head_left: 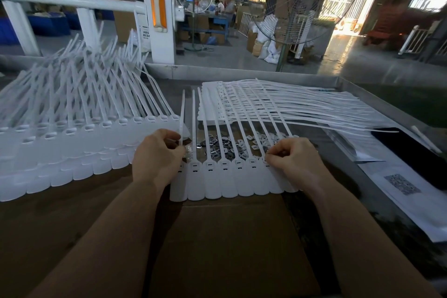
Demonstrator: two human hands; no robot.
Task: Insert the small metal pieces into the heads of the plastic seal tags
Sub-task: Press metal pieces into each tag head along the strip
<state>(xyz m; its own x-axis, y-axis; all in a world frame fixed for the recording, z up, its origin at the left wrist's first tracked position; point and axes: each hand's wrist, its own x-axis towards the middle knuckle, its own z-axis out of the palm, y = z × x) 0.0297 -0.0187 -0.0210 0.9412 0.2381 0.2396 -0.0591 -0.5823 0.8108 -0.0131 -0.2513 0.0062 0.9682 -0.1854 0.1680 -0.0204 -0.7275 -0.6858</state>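
Behind our bench a factory hall stretches back, with a large standing fan (302,0) on the right, a white post (158,14) with an orange panel straight ahead, and people seated at a far table. We work at a metal-edged workbench (254,74) with a flat sheet of cardboard (229,244) lying on its near part.

Across the far edge of that cardboard lies the strip of seal tags (229,176) we are working on: white plastic tags joined side by side, flat flag ends toward us, slotted heads in a row, thin tails running away. Just beyond the heads, under the tails, sits the pile of small metal pieces (232,145), dark and shiny.

Our left hand (158,155) has its fingers curled, pinching the tail of the leftmost tag and lifting it up from the rest. Our right hand (294,157) rests on the right end of the strip with fingers curled, thumb and forefinger pinched together at a tag head; we cannot tell whether a metal piece is between them.

To the left, a big overlapping spread of more tag strips (72,128) has its tails sticking up. Farther back on the right lies a flat stack of tag strips (254,104), and printed papers (401,186) lie along the right edge
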